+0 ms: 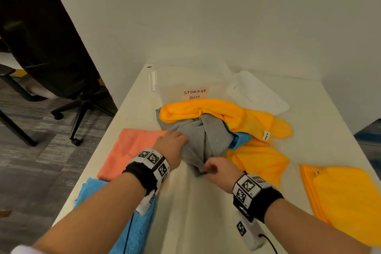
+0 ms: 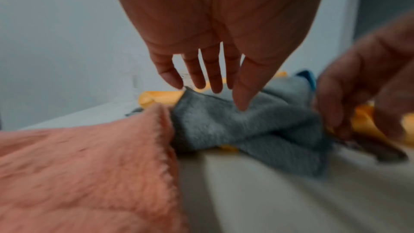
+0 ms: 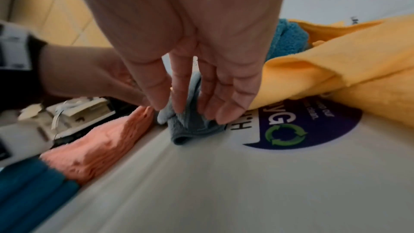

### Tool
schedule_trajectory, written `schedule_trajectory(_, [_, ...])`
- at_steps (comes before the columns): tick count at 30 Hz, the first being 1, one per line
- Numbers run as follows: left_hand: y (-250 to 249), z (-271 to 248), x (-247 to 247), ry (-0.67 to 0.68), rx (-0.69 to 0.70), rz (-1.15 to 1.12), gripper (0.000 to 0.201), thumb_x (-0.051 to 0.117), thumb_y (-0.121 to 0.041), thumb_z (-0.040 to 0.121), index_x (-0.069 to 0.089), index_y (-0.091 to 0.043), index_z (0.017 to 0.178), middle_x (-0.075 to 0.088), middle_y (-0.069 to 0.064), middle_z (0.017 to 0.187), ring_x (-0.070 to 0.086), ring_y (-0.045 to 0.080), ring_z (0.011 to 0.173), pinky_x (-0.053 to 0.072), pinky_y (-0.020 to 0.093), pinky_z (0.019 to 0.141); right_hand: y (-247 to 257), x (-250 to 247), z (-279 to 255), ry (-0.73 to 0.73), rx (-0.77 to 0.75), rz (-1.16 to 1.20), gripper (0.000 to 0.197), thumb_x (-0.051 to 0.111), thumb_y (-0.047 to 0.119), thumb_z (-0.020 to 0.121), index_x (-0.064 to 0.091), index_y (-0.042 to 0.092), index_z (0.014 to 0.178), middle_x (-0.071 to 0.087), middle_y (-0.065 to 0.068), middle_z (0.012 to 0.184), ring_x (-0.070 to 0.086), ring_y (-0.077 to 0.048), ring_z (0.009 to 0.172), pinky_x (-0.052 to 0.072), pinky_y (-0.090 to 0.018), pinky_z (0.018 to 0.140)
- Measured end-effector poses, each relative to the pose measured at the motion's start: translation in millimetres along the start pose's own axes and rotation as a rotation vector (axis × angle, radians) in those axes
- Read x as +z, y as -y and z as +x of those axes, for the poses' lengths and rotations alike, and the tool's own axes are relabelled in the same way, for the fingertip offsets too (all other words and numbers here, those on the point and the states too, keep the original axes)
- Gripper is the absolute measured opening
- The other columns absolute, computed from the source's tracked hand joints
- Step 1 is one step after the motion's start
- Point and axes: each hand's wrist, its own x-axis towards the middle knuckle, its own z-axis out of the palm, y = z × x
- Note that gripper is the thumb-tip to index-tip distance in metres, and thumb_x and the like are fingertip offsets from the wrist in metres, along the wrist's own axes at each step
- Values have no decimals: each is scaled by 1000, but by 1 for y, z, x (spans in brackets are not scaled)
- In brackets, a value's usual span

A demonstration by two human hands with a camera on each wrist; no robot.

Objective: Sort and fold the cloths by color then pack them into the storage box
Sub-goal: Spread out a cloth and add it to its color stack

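While crumpled on the desk (image 1: pixel 181 212): grey cloth (image 1: pixel 206 138) lies just before the storage box (image 1: pixel 185 86).
Left hand (image 1: pixel 172 144): grip wide, straight fingers (image 2: pixel 243 93) resting on the grey cloth.
Right hand (image 1: pixel 221 171): grip pinching its near corner.
Left of grey cloth: folded pink cloth (image 1: pixel 132 148).
Right of it: yellow cloths (image 1: pixel 257 123).

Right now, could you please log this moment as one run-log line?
left hand: rests open on grey cloth | right hand: pinches its near corner | storage box: no cloths visible
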Motion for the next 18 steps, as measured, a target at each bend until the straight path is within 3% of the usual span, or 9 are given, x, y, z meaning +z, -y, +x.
schedule_trajectory(4, [-24, 4, 7, 95, 51, 256, 47, 58, -18, 81, 46, -28, 125, 39, 0, 128, 31, 26, 126, 18, 47, 112, 0, 15, 0, 54, -65, -150, 35, 63, 23, 85, 61, 18, 120, 48, -4, 125, 49, -20, 114, 37, -24, 97])
schedule_trajectory(8, [-34, 2, 3, 119, 42, 300, 31, 50, -24, 89, 53, -29, 119, 40, 0, 125, 31, 25, 126, 18, 49, 112, 3, 22, 1, 0, -110, -185, 38, 62, 25, 85, 61, 20, 122, 43, -3, 136, 45, -26, 120, 36, -32, 105])
schedule_trajectory(10, [-42, 1, -7, 81, 59, 285, 26, 48, -27, 90, 52, -28, 115, 45, -2, 123, 34, 22, 124, 24, 44, 106, 5, 21, 0, -58, -142, -179, 37, 61, 25, 86, 60, 19, 122, 46, -3, 133, 46, -26, 117, 39, -34, 101])
schedule_trajectory(12, [-53, 0, -23, 1, 79, 214, 20, 44, -28, 90, 51, -27, 109, 53, -5, 117, 41, 19, 118, 26, 39, 98, 11, 12, -3, -149, -179, -141, 32, 59, 22, 86, 60, 17, 118, 53, -3, 122, 49, -23, 110, 41, -28, 93])
schedule_trajectory(15, [-63, -6, -50, -226, 96, 41, 20, 37, -23, 83, 53, -26, 95, 61, -7, 95, 54, 20, 102, 28, 38, 89, 23, -16, -17, -317, -257, 29, 9, 59, 12, 86, 59, 16, 94, 56, 0, 95, 52, -13, 86, 37, -17, 71])
schedule_trajectory(18, [-60, -14, -73, -401, 84, -73, 16, 45, -21, 77, 55, -26, 88, 59, -9, 85, 57, 22, 89, 31, 40, 84, 34, -54, -40, -483, -320, 175, 25, 60, 2, 80, 46, 22, 75, 46, 9, 70, 45, -3, 65, 34, -13, 56])
